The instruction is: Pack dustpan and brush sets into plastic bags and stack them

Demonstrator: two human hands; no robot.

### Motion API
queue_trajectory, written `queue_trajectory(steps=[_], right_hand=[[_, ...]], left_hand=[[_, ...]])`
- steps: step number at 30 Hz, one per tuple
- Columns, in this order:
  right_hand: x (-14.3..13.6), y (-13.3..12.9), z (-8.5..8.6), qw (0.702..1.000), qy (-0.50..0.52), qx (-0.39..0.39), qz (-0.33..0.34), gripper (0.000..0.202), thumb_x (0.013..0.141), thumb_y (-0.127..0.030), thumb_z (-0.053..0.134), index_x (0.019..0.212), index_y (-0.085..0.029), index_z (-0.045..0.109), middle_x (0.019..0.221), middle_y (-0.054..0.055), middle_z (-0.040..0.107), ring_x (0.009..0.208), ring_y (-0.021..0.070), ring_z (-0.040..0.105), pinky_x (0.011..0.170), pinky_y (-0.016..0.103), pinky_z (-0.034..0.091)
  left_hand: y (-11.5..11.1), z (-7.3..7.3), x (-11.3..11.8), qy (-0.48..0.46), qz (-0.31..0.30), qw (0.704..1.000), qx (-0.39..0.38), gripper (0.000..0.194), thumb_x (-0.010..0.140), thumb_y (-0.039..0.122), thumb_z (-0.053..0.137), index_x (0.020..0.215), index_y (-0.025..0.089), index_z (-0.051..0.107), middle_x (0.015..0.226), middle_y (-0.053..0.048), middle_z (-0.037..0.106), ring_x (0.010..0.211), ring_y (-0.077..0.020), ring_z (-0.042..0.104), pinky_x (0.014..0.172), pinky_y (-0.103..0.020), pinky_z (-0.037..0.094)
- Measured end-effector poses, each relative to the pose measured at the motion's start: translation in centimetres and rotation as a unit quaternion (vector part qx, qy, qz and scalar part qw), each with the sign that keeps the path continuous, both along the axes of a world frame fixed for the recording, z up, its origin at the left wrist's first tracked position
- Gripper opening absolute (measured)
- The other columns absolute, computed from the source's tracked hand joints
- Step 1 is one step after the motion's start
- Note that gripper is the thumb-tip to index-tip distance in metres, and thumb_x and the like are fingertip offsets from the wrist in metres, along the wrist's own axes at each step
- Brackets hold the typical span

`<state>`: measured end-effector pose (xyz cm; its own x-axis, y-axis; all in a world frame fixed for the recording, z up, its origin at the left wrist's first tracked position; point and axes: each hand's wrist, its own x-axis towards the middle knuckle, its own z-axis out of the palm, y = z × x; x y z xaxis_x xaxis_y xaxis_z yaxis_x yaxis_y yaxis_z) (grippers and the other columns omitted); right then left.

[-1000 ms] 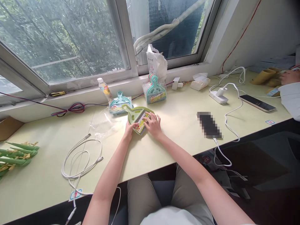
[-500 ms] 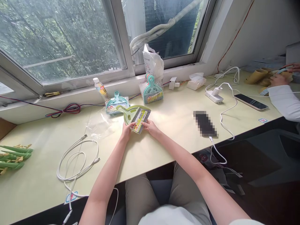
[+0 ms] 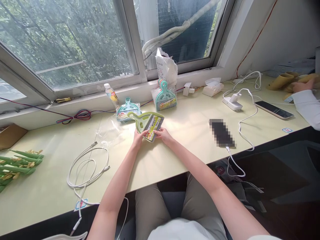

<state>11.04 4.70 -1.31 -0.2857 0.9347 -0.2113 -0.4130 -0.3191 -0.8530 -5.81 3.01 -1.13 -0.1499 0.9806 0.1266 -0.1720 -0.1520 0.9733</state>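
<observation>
A light green mini dustpan (image 3: 140,123) with a grey-bristled brush and a printed yellow label is held tilted above the table. My left hand (image 3: 139,137) grips its lower left edge, thumb over the front. On the right side, my right hand (image 3: 163,134) has its fingers closed on the label and brush edge. Just behind lies a blue dustpan set (image 3: 129,110) in clear wrapping. Another wrapped stack of dustpans (image 3: 165,100), teal in front, leans by the window sill. Crumpled clear plastic (image 3: 110,131) lies left of my hands.
A white coiled cable (image 3: 86,183) and green artificial stems (image 3: 20,165) lie to the left. A drink bottle (image 3: 111,93) stands at the back. On the right are a pixelated phone (image 3: 222,133), a power strip (image 3: 232,103), another phone (image 3: 274,110) and a co-worker's hand (image 3: 303,86).
The camera view has shifted slightly, so the scene sits a little further right. Both hands keep holding the green dustpan. The co-worker's hand has moved.
</observation>
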Motion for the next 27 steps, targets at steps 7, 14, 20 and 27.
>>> queue_trajectory(steps=[7, 14, 20, 27], right_hand=[[0.6, 0.6, -0.5, 1.000, 0.000, 0.012, -0.007, 0.024, 0.071, -0.012, 0.086, 0.091, -0.017, 0.073, 0.097, 0.008, 0.082, 0.091, 0.0264, 0.079, 0.089, 0.044, 0.067], [1.2, 1.3, -0.8, 1.000, 0.005, 0.014, -0.025, 0.027, 0.068, -0.013, 0.088, 0.091, -0.018, 0.074, 0.096, 0.008, 0.082, 0.097, 0.0285, 0.079, 0.093, 0.044, 0.065], [1.2, 1.0, -1.0, 0.999, -0.016, 0.027, 0.000, 0.027, 0.067, -0.015, 0.089, 0.090, -0.018, 0.075, 0.097, 0.008, 0.082, 0.095, 0.0289, 0.079, 0.090, 0.045, 0.066], [1.2, 0.8, -0.5, 0.999, -0.034, 0.016, 0.012, 0.025, 0.066, -0.012, 0.087, 0.087, -0.017, 0.075, 0.097, 0.008, 0.082, 0.094, 0.0287, 0.079, 0.090, 0.046, 0.066]], left_hand=[[-0.7, 1.6, -1.7, 0.170, 0.079, 0.982, 0.024, 0.073, 0.080, 0.049, 0.080, 0.141, 0.018, 0.054, 0.131, -0.016, 0.066, 0.118, -0.0326, 0.064, 0.099, -0.043, 0.052], [-1.7, 3.2, -7.3, 0.512, 0.418, 0.747, -0.075, 0.060, 0.097, 0.039, 0.056, 0.149, 0.013, 0.045, 0.147, -0.025, 0.050, 0.138, -0.0392, 0.044, 0.112, -0.053, 0.039], [-1.7, 1.5, -9.7, 0.587, 0.330, 0.708, -0.210, 0.032, 0.088, 0.019, 0.060, 0.117, 0.008, 0.068, 0.130, -0.030, 0.060, 0.129, -0.0464, 0.051, 0.107, -0.062, 0.036], [-1.9, 2.1, -9.9, 0.548, 0.344, 0.757, -0.089, 0.036, 0.084, -0.001, 0.046, 0.101, 0.013, 0.074, 0.116, -0.022, 0.066, 0.119, -0.0385, 0.059, 0.106, -0.055, 0.039]])
